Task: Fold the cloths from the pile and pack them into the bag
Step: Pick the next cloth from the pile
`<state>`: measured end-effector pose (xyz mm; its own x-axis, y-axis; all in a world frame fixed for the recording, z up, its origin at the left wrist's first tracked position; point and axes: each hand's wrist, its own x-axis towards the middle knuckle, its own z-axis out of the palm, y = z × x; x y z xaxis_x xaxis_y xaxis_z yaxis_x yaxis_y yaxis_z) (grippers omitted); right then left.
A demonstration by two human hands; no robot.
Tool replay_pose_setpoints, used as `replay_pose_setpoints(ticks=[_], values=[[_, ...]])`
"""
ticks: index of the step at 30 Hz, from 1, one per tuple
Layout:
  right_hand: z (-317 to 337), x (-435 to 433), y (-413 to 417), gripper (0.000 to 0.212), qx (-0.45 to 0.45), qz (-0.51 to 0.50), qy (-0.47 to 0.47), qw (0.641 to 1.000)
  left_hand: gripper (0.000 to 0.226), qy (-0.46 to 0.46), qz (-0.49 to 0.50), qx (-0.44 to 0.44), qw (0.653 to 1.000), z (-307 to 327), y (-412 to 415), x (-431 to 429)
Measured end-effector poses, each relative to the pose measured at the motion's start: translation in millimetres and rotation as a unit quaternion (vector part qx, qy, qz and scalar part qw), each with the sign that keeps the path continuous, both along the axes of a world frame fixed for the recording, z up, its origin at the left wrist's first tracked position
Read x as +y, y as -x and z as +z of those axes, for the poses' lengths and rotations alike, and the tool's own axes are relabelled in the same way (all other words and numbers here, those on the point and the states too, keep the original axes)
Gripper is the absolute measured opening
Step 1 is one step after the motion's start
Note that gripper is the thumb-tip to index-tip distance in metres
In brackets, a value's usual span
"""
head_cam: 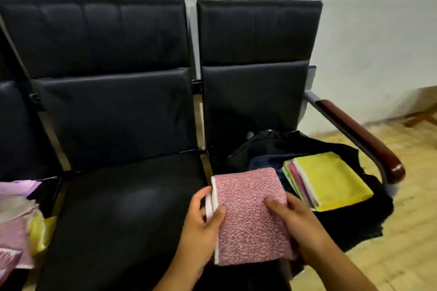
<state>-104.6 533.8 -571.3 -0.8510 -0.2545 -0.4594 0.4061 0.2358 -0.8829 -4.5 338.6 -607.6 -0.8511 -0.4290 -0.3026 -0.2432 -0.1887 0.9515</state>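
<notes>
Black padded bench seats [123,208] are standing against a pale wall. Head view: both hands are holding a folded pink textured cloth [248,217], long axis running near-to-far. The left hand [203,222] is pinching its white-edged left side and the right hand [290,217] is gripping its right edge. The open black fabric bag [267,146], holding a yellow-topped stack of folded cloths [331,177], is lying just right and far of the cloth, nearer the right hand. A loose pile of cloths [19,224] is lying at the left edge.

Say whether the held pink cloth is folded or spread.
Folded: the pink cloth is a compact rectangle, layered white edges showing at its left side.
</notes>
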Motion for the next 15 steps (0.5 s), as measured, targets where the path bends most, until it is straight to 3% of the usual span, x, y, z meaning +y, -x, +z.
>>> replay_pose_setpoints(ticks=[2, 5, 11, 15], values=[[3, 28, 27, 0.02, 0.04, -0.033, -0.043, 0.998, 0.041, 0.001, -0.016, -0.018, 1.0, 0, 29, 30], [1, 77, 82, 0.022, 0.114, -0.043, -0.138, 0.983, 0.03, -0.01, -0.048, -0.037, 0.998, -3, 80, 81], [6, 140, 190, 0.043, 0.206, 0.057, -0.314, 0.925, 0.015, -0.022, -0.063, -0.041, 0.997, -19, 182, 154], [-7, 160, 237, 0.06, 0.255, 0.045, -0.434, 0.863, 0.016, 0.005, -0.076, -0.075, 0.994, -32, 238, 184]])
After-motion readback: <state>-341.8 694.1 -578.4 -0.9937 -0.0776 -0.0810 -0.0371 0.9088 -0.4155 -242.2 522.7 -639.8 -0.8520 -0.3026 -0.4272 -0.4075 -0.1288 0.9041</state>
